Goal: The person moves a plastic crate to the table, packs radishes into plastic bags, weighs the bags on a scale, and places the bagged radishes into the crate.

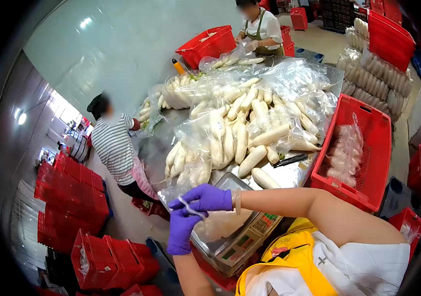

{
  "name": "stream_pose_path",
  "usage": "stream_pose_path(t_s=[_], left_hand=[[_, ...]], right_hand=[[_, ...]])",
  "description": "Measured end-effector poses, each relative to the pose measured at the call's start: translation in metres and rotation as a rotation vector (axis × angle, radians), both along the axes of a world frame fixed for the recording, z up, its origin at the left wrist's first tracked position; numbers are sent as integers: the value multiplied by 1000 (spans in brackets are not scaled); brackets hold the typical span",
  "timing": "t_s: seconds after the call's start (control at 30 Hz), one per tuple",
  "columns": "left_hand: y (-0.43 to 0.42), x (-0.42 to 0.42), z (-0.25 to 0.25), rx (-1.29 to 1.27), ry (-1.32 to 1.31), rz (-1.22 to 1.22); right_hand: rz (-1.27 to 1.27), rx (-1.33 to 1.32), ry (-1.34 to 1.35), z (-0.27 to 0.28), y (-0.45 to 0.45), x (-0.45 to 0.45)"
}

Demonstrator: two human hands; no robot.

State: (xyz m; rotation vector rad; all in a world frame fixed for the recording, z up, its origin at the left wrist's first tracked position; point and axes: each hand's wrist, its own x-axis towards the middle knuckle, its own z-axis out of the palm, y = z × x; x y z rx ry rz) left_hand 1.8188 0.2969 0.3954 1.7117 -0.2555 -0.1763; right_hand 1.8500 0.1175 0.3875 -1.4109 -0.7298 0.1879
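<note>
My right hand (206, 197), in a purple glove, is closed with its fingers pinched at a whitish twisted strip of plastic (190, 208), which looks like part of a clear plastic bag (165, 193). Just below it my left hand (183, 228), gloved alike, grips the same plastic from the other side. Both hands are above the near left edge of a weighing scale (242, 246). On the scale's metal pan lies something pale under clear plastic (222, 224), its contents hard to make out. Beyond the hands, white radishes (253, 161) are heaped on the table, some in clear bags.
A red crate (375, 153) holding bagged radishes (344, 155) stands right of the table. A dark long-handled tool (291, 160) lies beside the radishes. One person (114, 148) works at the left, another (264, 29) at the back. Red crates (111, 261) are stacked at lower left.
</note>
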Motion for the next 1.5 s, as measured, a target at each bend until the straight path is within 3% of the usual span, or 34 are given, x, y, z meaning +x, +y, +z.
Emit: stream_pose_path(t_s=[0.03,0.07,0.1,0.17,0.2,0.23,0.3,0.33,0.37,0.43,0.5,0.57,0.63,0.67,0.8,0.83,0.9,0.97,1.1,1.2,1.27,1.43,1.47,1.5], left_hand=[[-2,0,2,-84,-27,29],[0,7,-12,-18,-57,281],[14,18,-27,247,-125,364],[15,25,-27,776,-501,560],[20,35,-42,772,-489,572],[27,53,-70,591,-445,585],[49,87,-128,391,-262,572],[42,75,-118,496,-255,567],[30,67,-110,601,-241,564],[30,66,-118,712,-270,504],[66,89,-150,229,-120,247],[73,69,-100,-168,193,34],[84,36,-55,30,-17,-87],[95,22,-50,38,-54,14],[136,-61,-50,-10,8,480],[148,-82,-61,-9,26,491],[175,-122,-94,-105,109,830],[201,-171,-134,-35,180,978],[247,-287,-250,-119,427,1098],[199,-343,-246,-252,548,1263],[204,-391,-289,-231,714,1207],[159,-443,-328,-469,624,1242],[152,-443,-337,-503,620,1219],[160,-452,-377,-602,659,1146]], right_hand=[[-67,-49,98,-9,3,6],[-97,174,148,-19,2,8],[-234,233,49,-30,1,13],[-97,-2,404,-11,-31,-16],[-37,-11,276,-31,-31,-26],[-69,-211,318,-30,-27,-47],[-153,-364,-499,-66,-20,-72],[-210,-291,-595,-77,-26,-75],[-262,-214,-685,-88,-36,-76],[-181,-157,-347,-109,-55,-69],[-273,-263,-302,-100,-64,-77],[-295,-363,-274,-75,-76,-77],[-444,-407,-246,-69,-78,-70],[-474,-346,-175,-68,-77,-67],[-497,-401,-380,-29,-62,-72],[-482,-438,-453,-23,-58,-74],[-469,-511,-516,-14,-48,-75],[-469,-580,-597,-8,-37,-72],[-493,-955,-685,-13,-24,-73],[-395,-1041,-658,-24,-22,-58],[-379,-1073,-654,-21,-10,-47],[-268,-1143,-608,-50,16,-24],[-212,-1168,-494,-51,22,-28],[-131,-1098,-457,-67,21,-24]])
